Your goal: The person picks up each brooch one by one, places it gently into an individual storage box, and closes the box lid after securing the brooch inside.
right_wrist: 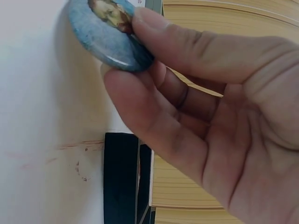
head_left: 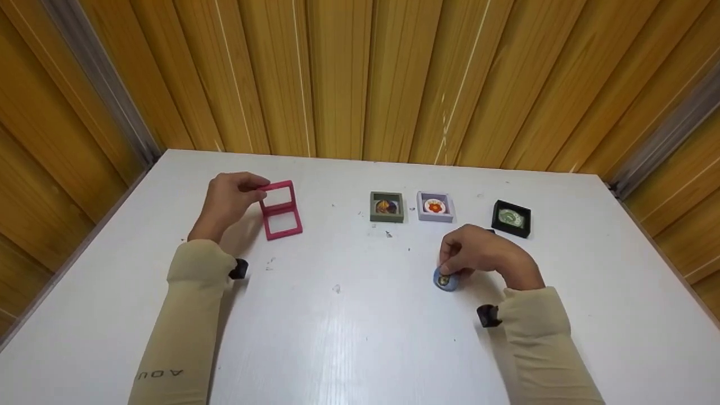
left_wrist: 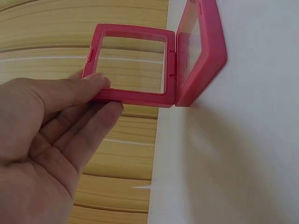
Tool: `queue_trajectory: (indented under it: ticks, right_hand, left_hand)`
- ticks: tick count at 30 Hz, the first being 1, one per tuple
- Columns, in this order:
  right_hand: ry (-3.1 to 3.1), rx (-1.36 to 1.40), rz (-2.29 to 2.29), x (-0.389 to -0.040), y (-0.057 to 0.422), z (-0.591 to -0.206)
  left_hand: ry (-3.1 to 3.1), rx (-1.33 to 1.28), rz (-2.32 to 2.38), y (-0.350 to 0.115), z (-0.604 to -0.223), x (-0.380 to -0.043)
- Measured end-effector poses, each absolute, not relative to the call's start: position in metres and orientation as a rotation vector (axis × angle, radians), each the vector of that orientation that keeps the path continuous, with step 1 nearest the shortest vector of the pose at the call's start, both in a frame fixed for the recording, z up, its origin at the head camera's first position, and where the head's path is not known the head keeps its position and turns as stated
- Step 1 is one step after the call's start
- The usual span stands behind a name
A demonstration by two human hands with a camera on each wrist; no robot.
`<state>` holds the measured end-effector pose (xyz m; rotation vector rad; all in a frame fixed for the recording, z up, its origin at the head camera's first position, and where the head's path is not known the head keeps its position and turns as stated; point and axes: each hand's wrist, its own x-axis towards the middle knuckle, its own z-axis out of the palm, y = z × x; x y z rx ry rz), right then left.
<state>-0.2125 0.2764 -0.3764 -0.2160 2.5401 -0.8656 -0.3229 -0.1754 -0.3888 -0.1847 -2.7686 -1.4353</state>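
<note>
My left hand (head_left: 222, 203) pinches the upper panel of a pink hinged display frame (head_left: 284, 232) between thumb and fingers. In the left wrist view the frame (left_wrist: 140, 98) stands unfolded, its two clear-windowed halves at an angle and the hinge between them. My right hand (head_left: 481, 250) grips the edge of a round blue button badge (head_left: 448, 284) above the white table. A figure in yellow and brown tones shows on the badge (right_wrist: 110, 44) in the right wrist view, partly cut off by the picture's top edge; the thumb lies on its face.
Across the table (head_left: 360, 315) stand an olive-green display frame (head_left: 387, 219), a lavender one (head_left: 436, 217) and a black one (head_left: 511, 231), each containing a round badge. A small dark edge peeks out behind my right hand. Yellow wood-patterned panels (head_left: 337, 79) rise behind the table.
</note>
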Motion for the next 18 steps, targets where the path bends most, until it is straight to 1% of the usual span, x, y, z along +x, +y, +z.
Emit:
queue_trajectory:
  ticks: [11,18]
  right_hand:
    - [2.598,-0.161,-0.980,-0.214,0.278,-0.375]
    - [2.636,-0.020,-1.069,-0.216,0.277,-0.374]
  left_hand:
    - [-2.775,-0.352,-1.427,-0.143,-0.391,-0.323]
    - [-2.795,-0.388,-1.447,-0.123,-0.391,-0.318]
